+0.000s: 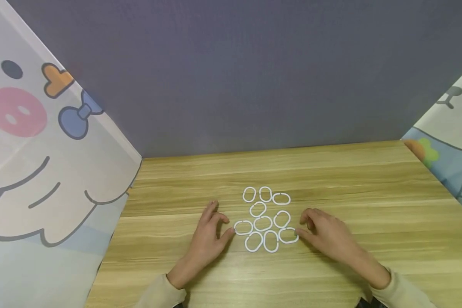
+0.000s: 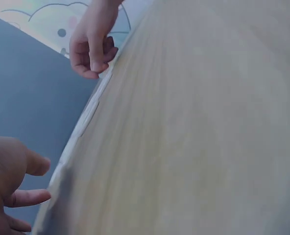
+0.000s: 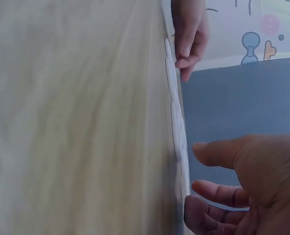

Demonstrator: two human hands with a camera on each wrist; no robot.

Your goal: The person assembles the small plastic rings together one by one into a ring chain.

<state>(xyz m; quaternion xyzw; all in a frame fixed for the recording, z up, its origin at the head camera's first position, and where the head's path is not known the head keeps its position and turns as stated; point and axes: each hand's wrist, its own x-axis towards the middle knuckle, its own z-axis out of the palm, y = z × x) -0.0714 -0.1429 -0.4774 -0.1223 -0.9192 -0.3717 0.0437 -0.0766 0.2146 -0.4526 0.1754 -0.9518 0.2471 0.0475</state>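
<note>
Several white oval rings, each with a small gap like an open chain link, lie flat on the wooden table in a loose cluster. My left hand (image 1: 209, 235) is beside the cluster, fingers spread and thumb tip right at the leftmost ring (image 1: 244, 235). Across from it, my right hand (image 1: 331, 235) has loosely bent fingers, and its thumb tip overlaps the end of the lower right ring (image 1: 290, 243). Nothing is between the fingers of either hand. In the right wrist view the rings (image 3: 174, 122) appear edge-on as a thin white strip.
The wooden table (image 1: 369, 184) meets a dark grey panel (image 1: 254, 85) at its back edge. Cartoon-printed panels stand at the left (image 1: 81, 171) and right (image 1: 458, 128). Light sleeves (image 1: 163, 293) cover both forearms.
</note>
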